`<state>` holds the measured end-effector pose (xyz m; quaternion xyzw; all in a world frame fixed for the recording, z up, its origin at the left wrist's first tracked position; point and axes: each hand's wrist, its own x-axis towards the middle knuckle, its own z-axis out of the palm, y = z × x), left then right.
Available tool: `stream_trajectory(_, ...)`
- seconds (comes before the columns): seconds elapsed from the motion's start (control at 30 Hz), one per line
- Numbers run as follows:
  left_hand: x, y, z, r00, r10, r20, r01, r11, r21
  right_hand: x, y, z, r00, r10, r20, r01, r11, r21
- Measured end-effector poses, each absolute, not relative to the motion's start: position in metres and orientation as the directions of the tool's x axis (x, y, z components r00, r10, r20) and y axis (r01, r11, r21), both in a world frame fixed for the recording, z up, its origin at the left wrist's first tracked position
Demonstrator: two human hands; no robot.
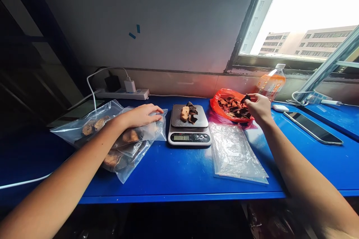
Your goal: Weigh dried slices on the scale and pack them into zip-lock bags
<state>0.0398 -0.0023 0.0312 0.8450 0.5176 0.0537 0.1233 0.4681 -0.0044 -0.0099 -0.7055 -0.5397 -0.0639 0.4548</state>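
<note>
One dark chip (245, 99) pinched, right hand (259, 106); left hand (144, 115) loosely spread on plastic bags (130, 148).

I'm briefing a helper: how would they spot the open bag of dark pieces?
On the blue table, find the digital scale in the middle. Just to its right, toward the wall, the open bag sits beyond the flat clear bags. It's bright red and holds dark curled pieces; the others are clear.

A small dark piece (245, 98) is held at the open red bag's (215, 109) edge; filled clear bags (132, 157) lie overlapping.
</note>
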Motion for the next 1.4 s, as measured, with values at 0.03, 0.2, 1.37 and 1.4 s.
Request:
stream_trajectory(0.03,0.04,-0.003,0.031,0.458,0.888,-0.036,0.862,-0.434,0.262,0.47,-0.004,-0.011,0.431,0.699,0.571,0.819,-0.037,-0.573)
stream_trajectory(0.2,0.04,-0.003,0.032,0.459,0.888,-0.027,0.862,-0.437,0.257,0.458,-0.013,0.005,0.408,0.642,0.649,0.879,-0.085,-0.469)
stream_trajectory(1.37,0.037,-0.025,0.059,0.433,0.644,0.631,0.714,-0.672,0.196,0.373,-0.084,0.043,-0.427,0.818,0.386,0.639,0.575,-0.512)
stream_trajectory(1.4,0.041,-0.032,0.063,0.424,0.626,0.655,0.693,-0.689,0.21,0.363,-0.086,0.042,-0.415,0.809,0.417,0.624,0.586,-0.517)
